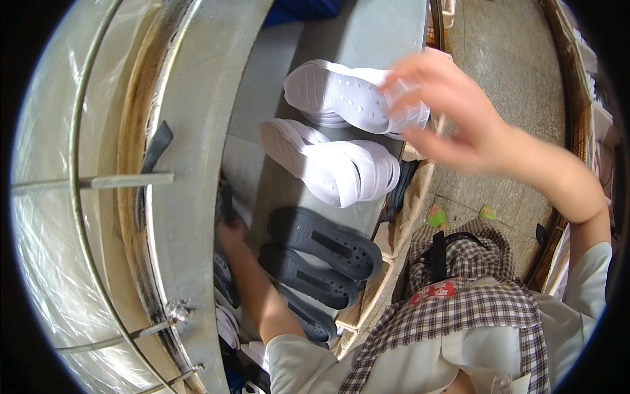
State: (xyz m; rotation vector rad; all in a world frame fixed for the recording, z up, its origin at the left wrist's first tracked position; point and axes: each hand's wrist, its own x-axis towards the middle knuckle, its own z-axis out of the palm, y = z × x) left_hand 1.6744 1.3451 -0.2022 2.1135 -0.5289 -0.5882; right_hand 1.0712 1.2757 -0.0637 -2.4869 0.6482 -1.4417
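Left hand [232,234]: was left of dark-grey perforated soles [308,279], grip unclear.
Right hand [456,108]: had fingers spread over white moulded soles [341,88].

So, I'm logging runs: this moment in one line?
left hand: by dark item, grip unclear; right hand: open, blurred, at white soles; gray soles: on table
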